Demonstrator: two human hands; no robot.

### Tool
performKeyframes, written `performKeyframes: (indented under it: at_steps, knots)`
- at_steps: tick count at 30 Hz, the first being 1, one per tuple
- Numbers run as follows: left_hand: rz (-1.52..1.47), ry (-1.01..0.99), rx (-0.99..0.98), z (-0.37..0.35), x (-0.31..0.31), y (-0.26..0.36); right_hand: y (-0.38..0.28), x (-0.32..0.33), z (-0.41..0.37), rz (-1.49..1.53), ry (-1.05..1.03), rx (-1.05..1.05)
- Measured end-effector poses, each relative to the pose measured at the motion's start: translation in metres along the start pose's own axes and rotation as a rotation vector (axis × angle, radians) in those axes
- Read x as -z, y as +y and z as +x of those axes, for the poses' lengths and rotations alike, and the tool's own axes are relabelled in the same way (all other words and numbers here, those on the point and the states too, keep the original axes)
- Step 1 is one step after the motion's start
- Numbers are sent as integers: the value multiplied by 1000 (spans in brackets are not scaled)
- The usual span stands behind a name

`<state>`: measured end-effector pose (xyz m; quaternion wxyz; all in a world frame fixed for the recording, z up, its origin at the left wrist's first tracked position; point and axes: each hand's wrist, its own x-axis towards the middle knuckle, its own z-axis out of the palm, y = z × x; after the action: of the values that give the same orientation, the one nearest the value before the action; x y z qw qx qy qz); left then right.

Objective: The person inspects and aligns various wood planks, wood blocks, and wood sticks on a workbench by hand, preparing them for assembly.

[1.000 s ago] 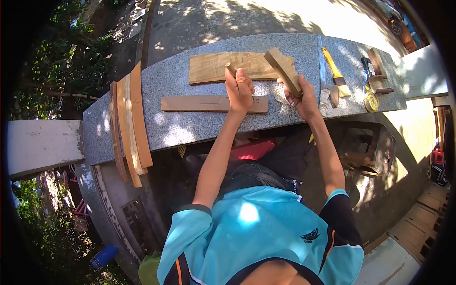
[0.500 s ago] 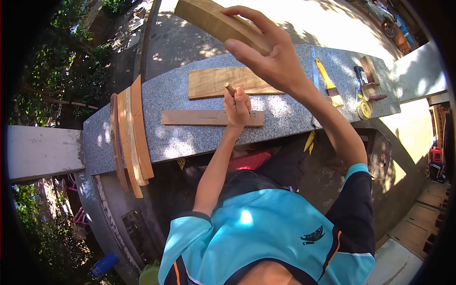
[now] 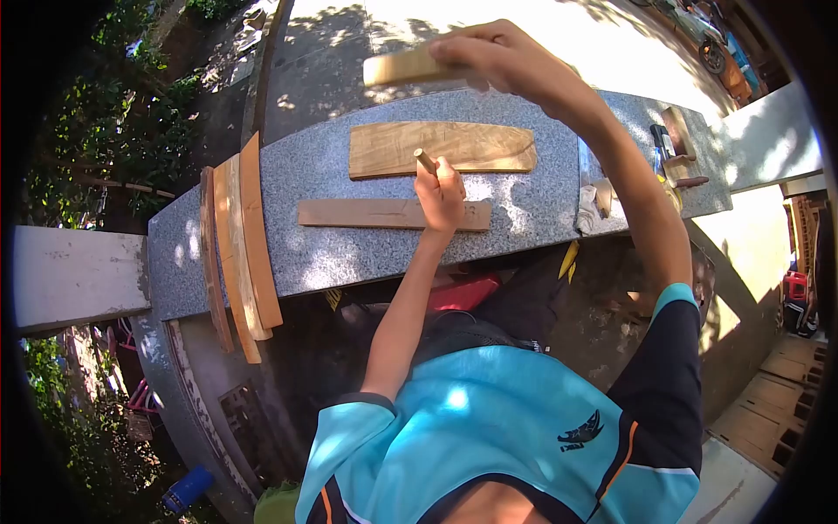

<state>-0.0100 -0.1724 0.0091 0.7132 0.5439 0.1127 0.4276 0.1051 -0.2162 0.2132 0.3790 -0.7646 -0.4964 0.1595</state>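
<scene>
My left hand (image 3: 442,196) is closed round a short round wooden handle (image 3: 425,161), over a narrow brown wood strip (image 3: 349,213) on the speckled stone table (image 3: 327,262). Whatever lies below the handle is hidden by the fist. Raised above the table's far side, my right hand (image 3: 489,57) grips a thick wooden block (image 3: 406,68), slightly blurred and pointing left. Between the block and the strip lies a wide light wood board (image 3: 489,147), flat on the table.
Several curved wood strips (image 3: 255,231) lie across the table's left end. At the right are a wood block with a handle (image 3: 679,135), a black-handled tool (image 3: 658,140) and a crumpled whitish cloth (image 3: 594,210). A blue object (image 3: 188,489) is at lower left.
My right hand has turned and the wooden block has swung down to a more level position. My left hand stays almost in place, still round the handle.
</scene>
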Motion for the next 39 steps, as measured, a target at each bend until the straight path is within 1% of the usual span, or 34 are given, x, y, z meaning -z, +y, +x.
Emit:
performKeyframes:
  at_steps: [1,2,5,6,9,11,13,14,17,19,21,24,27,29,31,32,35,36,39]
  knots:
    - [23,1,1,0,-1,1,-5,6,1,174,173,-5]
    - [44,9,0,1,-3,1,1,-19,7,321,508,308]
    - [49,2,30,1,1,-4,2,-19,-3,-265,-423,154]
    - [38,-1,46,1,2,-2,1,-19,1,-382,-441,305]
    - [-11,38,76,1,-2,4,-14,-16,23,76,158,207]
    - [-53,44,109,3,1,0,-10,-20,24,43,153,354]
    - [-71,44,155,4,3,-2,5,-41,13,-280,-133,249]
    - [-84,81,167,5,3,-7,15,-39,15,-528,-434,262]
    - [-66,99,140,3,-4,3,-23,-24,26,-122,-93,78]
    - [-44,93,164,4,-4,6,-19,-40,32,34,391,266]
    - [-62,102,170,6,-4,5,-9,-54,23,-66,215,306]
    - [-99,43,157,5,-2,1,-12,-49,40,-598,-446,18]
    - [-65,124,172,6,-8,9,-22,-35,45,3,286,275]
    - [-69,81,161,4,-4,3,-6,-48,42,-196,127,112]
    - [-83,19,128,3,0,-4,7,-52,38,-555,-493,-17]
    - [-71,43,129,4,0,-4,11,-54,36,-539,-443,63]
    - [-69,88,154,4,-7,3,-10,-28,37,-26,-10,84]
    - [-82,85,169,4,-7,5,-4,-36,39,131,277,159]
    - [-104,48,167,3,-1,-2,17,-61,18,-171,32,164]
